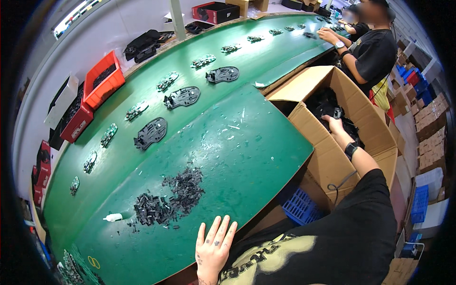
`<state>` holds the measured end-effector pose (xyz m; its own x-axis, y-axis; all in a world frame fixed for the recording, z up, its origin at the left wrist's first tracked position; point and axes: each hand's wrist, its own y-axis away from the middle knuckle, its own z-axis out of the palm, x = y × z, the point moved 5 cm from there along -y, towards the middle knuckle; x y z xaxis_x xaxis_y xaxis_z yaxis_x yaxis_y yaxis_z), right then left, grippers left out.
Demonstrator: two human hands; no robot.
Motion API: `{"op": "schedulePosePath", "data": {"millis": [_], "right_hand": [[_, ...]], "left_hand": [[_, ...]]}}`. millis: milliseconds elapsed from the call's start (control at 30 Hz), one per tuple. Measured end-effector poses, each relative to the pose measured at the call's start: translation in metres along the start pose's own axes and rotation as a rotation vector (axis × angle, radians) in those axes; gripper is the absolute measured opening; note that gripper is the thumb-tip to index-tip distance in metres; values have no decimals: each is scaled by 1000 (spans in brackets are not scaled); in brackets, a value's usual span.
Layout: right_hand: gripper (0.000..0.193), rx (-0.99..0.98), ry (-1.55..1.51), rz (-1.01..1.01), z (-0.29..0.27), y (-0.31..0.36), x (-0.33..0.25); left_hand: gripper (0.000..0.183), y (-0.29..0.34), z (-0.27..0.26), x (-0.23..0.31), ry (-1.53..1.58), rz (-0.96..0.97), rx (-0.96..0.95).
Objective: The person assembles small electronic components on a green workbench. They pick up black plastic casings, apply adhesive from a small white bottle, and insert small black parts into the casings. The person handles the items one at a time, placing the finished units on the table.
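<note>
My left hand lies flat with fingers stretched out on the near edge of the green table, holding nothing. On the right, my right hand reaches into an open cardboard box of black plastic parts. Its fingers close on a black plastic part in the pile; the fingertips are partly hidden. Ahead of my left hand sits a heap of small black plastic pieces, with a white bottle lying beside it. Three black plastic base shells rest farther off in a line.
A row of green circuit boards runs along the table. An orange bin and red boxes line the far left edge. A blue crate is under the table's edge. A person in black works at far right.
</note>
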<state>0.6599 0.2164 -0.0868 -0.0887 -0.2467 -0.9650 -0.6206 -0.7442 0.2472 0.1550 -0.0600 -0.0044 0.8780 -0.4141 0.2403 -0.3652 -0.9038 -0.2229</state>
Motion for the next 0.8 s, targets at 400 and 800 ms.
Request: {"op": "schedulePosePath", "data": {"millis": [400,800], "right_hand": [[28,-56,-52,-112,-81,16,-62],[31,-125,-219,-246,-124,37,-131]], "left_hand": [[36,5,4,-8,10,27,-10],[35,3,2,-6,25,37,23]]}}
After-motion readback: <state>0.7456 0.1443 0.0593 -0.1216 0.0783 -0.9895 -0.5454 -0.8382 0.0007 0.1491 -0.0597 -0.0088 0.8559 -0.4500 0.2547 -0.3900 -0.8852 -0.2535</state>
